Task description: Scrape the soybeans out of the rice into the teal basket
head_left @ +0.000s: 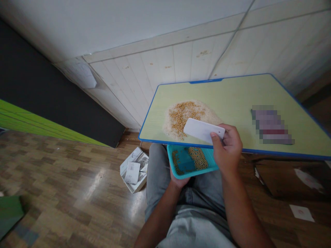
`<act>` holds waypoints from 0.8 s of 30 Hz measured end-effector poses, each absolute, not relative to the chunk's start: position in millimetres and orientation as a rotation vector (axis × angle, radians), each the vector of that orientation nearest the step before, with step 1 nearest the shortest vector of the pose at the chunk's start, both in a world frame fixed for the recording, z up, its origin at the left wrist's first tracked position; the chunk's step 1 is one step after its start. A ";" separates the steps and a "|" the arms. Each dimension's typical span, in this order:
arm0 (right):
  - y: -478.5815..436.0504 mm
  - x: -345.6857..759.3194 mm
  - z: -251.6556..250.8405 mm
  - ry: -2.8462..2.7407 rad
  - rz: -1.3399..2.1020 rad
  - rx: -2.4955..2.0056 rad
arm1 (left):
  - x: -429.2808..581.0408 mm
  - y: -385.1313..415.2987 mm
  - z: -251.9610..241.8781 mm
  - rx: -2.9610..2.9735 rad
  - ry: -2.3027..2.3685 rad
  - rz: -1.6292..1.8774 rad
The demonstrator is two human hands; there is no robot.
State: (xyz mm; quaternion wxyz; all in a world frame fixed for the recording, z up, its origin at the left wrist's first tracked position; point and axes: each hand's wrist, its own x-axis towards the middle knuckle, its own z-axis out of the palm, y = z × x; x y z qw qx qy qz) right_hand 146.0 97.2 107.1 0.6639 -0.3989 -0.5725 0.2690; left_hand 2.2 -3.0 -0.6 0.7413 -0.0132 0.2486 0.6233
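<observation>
My right hand (229,146) grips one end of a flat white plastic scraper (201,130), thumb on top. Its far end rests over a spread of soybeans (178,119) mixed with rice grains (207,112) on the table. Below the table's front edge, a turquoise plastic tray (184,175) sits above my lap, with more soybeans (198,159) inside, mostly on its right side. My left hand (178,179) holds this tray from beneath at its near left corner; most of the fingers are hidden under it.
The light green table (232,93) has a blue rim and stands against a white panelled wall. A pixelated flat object (271,125) lies on its right side. On the floor are a white box (136,184) with papers and a brown carton (279,179) under the table.
</observation>
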 end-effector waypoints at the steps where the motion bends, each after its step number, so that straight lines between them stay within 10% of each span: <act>1: 97.1 145.8 107.2 -1.298 0.614 -0.895 | 2.4 -2.7 -0.5 -0.034 0.543 1.367; 24: 95.6 145.3 110.1 -1.282 0.678 -0.893 | 2.9 -1.5 -1.1 0.015 0.581 1.346</act>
